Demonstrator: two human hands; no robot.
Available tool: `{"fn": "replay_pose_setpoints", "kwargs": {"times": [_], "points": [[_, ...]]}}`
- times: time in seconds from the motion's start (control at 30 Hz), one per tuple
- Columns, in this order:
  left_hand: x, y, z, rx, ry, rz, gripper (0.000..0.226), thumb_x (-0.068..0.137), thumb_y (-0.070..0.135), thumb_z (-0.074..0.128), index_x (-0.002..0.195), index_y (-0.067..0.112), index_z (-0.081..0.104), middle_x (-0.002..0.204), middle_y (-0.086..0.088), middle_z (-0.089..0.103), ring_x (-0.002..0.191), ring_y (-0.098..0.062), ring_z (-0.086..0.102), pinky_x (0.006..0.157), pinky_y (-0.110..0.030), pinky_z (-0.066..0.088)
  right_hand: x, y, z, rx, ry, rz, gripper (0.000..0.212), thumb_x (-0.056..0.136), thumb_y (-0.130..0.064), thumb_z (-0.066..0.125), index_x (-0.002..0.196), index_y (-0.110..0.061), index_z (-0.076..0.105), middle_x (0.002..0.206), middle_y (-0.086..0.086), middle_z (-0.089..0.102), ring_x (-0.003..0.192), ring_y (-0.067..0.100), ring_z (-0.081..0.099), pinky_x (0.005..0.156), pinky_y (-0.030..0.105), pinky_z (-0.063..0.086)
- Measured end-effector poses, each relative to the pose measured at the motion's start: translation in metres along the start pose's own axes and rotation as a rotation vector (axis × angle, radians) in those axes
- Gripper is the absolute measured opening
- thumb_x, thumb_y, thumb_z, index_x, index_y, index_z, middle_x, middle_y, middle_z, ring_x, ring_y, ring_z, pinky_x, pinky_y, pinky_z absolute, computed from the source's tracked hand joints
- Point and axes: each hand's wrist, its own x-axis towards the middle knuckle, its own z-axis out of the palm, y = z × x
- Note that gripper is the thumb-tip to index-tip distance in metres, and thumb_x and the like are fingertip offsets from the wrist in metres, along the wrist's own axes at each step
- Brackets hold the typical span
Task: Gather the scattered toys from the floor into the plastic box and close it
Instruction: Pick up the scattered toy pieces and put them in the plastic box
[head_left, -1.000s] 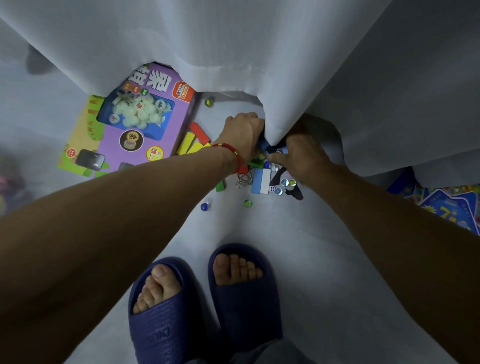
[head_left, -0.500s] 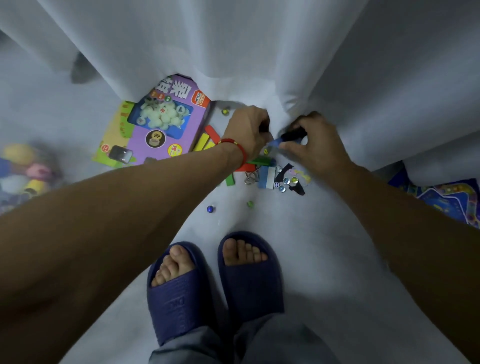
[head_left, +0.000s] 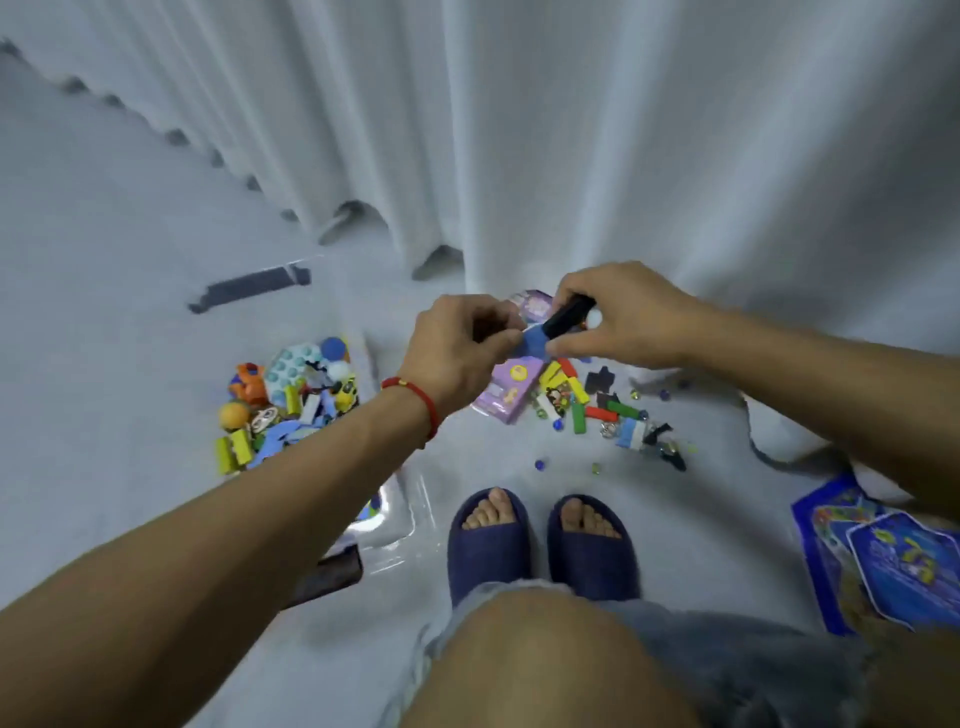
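Blue and black toy pieces were pinched between both hands above the floor.
The left hand and right hand gripped them together; the plastic box lay below and left of the left hand.

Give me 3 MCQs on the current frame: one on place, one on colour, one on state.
1. Where does the clear plastic box of toys sit relative to the feet?
A. to their left
B. to their right
C. behind the curtain

2. What colour is the band on the left wrist?
A. green
B. red
C. white

3. What are the hands doing?
A. both hang empty
B. only the right holds something
C. both hold small toys above the floor

Answers: 1 A, the box lies left of the slippers. 2 B, the band is red. 3 C, the left hand pinches a blue piece and the right hand grips a dark piece.
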Motion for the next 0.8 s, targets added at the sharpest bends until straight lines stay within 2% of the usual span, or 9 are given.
{"fn": "replay_pose_setpoints", "kwargs": {"times": [0.1, 0.17, 0.27, 0.37, 0.43, 0.5, 0.63, 0.7, 0.8], "points": [[-0.054, -0.028, -0.081, -0.011, 0.122, -0.127, 0.005, 0.085, 0.007, 0.072, 0.086, 0.009, 0.076, 0.075, -0.003, 0.073, 0.061, 0.001, 0.059, 0.061, -0.017, 0.047, 0.034, -0.097, 0.022, -0.046, -0.213, -0.088, 0.028, 0.073, -0.036, 0.082, 0.095, -0.023, 0.069, 0.090, 0.000, 0.072, 0.078, 0.023, 0.070, 0.064, 0.031, 0.056], [-0.086, -0.048, -0.123, -0.025, 0.235, -0.239, 0.006, 0.085, 0.007, 0.073, 0.087, 0.010, 0.077, 0.077, -0.002, 0.075, 0.064, -0.004, 0.064, 0.064, -0.019, 0.050, 0.055, -0.152, 0.049, -0.012, -0.359, -0.112, 0.030, 0.076, -0.028, 0.082, 0.101, -0.016, 0.071, 0.092, 0.008, 0.075, 0.071, 0.025, 0.074, 0.057, 0.028, 0.058], [-0.111, -0.085, -0.168, 0.012, 0.405, -0.422, 0.008, 0.085, 0.012, 0.072, 0.088, 0.015, 0.078, 0.081, -0.003, 0.076, 0.071, -0.014, 0.068, 0.073, -0.029, 0.057, 0.075, -0.205, 0.087, 0.240, -0.503, -0.082, 0.038, 0.080, -0.018, 0.082, 0.111, 0.000, 0.069, 0.094, 0.014, 0.072, 0.077, 0.030, 0.073, 0.077, 0.034, 0.061], [-0.122, -0.114, -0.187, -0.002, 0.425, -0.566, 0.020, 0.088, 0.019, 0.063, 0.103, 0.015, 0.077, 0.094, -0.007, 0.075, 0.086, -0.026, 0.070, 0.087, -0.045, 0.058, 0.080, -0.221, 0.104, 0.395, -0.535, 0.000, 0.046, 0.083, -0.020, 0.080, 0.119, 0.004, 0.063, 0.098, 0.012, 0.063, 0.080, 0.022, 0.060, 0.073, 0.032, 0.053], [-0.124, -0.119, -0.188, 0.069, 0.373, -0.605, 0.029, 0.091, 0.019, 0.057, 0.117, 0.014, 0.071, 0.112, -0.006, 0.072, 0.098, -0.025, 0.067, 0.095, -0.046, 0.054, 0.079, -0.214, 0.103, 0.471, -0.540, 0.048, 0.047, 0.083, -0.025, 0.081, 0.119, -0.001, 0.062, 0.110, 0.009, 0.066, 0.090, 0.018, 0.063, 0.081, 0.029, 0.055], [-0.124, -0.115, -0.183, 0.128, 0.348, -0.580, 0.034, 0.092, 0.016, 0.055, 0.123, 0.015, 0.068, 0.122, -0.004, 0.069, 0.107, -0.023, 0.064, 0.099, -0.042, 0.051, 0.070, -0.200, 0.091, 0.525, -0.529, 0.078, 0.045, 0.084, -0.026, 0.080, 0.118, -0.005, 0.060, 0.105, 0.006, 0.066, 0.088, 0.013, 0.066, 0.078, 0.028, 0.059], [-0.110, -0.099, -0.152, 0.131, 0.319, -0.483, 0.033, 0.092, 0.013, 0.052, 0.121, 0.017, 0.069, 0.118, -0.002, 0.068, 0.102, -0.019, 0.063, 0.093, -0.035, 0.053, 0.052, -0.173, 0.062, 0.595, -0.413, 0.131, 0.035, 0.087, -0.017, 0.077, 0.113, -0.005, 0.058, 0.105, 0.013, 0.066, 0.090, 0.022, 0.073, 0.079, 0.028, 0.062], [-0.098, -0.089, -0.130, 0.054, 0.321, -0.445, 0.032, 0.091, 0.011, 0.051, 0.117, 0.017, 0.069, 0.112, -0.002, 0.070, 0.099, -0.019, 0.064, 0.092, -0.038, 0.055, 0.050, -0.168, 0.060, 0.588, -0.373, 0.135, 0.034, 0.087, -0.015, 0.077, 0.114, -0.003, 0.059, 0.101, 0.019, 0.068, 0.080, 0.023, 0.070, 0.077, 0.029, 0.062], [-0.084, -0.079, -0.111, -0.137, 0.461, -0.493, 0.031, 0.087, 0.010, 0.051, 0.112, 0.016, 0.068, 0.101, -0.003, 0.070, 0.093, -0.022, 0.067, 0.085, -0.045, 0.059, 0.051, -0.171, 0.080, 0.460, -0.349, 0.092, 0.040, 0.083, -0.017, 0.081, 0.115, -0.007, 0.060, 0.088, 0.011, 0.068, 0.067, 0.018, 0.063, 0.053, 0.023, 0.055]]}}
